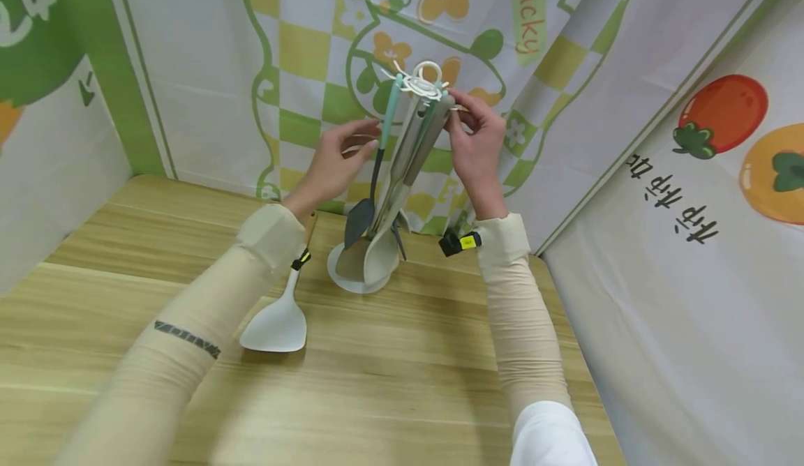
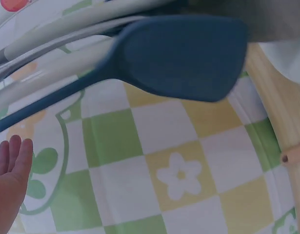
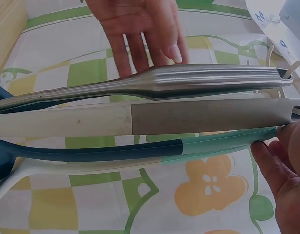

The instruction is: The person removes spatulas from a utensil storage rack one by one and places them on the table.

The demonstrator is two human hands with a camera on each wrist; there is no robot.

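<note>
The metal handle (image 3: 213,80) is glossy, the blue turner (image 2: 184,56) smooth and matt, the tabletop (image 1: 402,368) wood-grained.

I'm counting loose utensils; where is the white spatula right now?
In the head view, the white spatula lies on the wooden table, left of the utensil stand's round base and near the left sleeve.

A printed cloth (image 1: 304,51) hangs behind the table (image 1: 389,382).

Dark blue spatula (image 2: 181,58) near left fingers (image 2: 24,158)
</note>
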